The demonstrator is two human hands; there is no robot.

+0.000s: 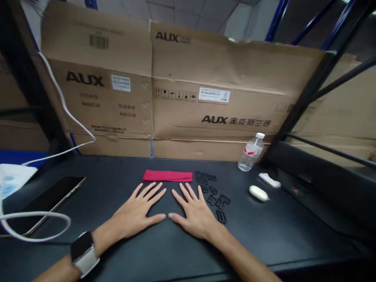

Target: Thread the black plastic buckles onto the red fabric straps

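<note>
My left hand [138, 212] lies flat on the dark tabletop, fingers spread, holding nothing; a watch [83, 250] with a pale band is on that wrist. Palm down beside it, my right hand [195, 213] also has its fingers apart and holds nothing. The two thumb tips nearly meet. Just beyond the fingertips is a folded red fabric strip [167, 176]. Several small black buckles [219, 203] lie to the right of the strip and beside my right hand, some lined up at the back [205, 177], others scattered nearer.
A plastic bottle [250, 153] stands at the back right, near a white oval object [258, 193] and a small white piece [269, 180]. At left are a dark tablet [48, 196], a white cable [63, 100] and a paper [14, 178]. Cardboard [176, 125] walls the back.
</note>
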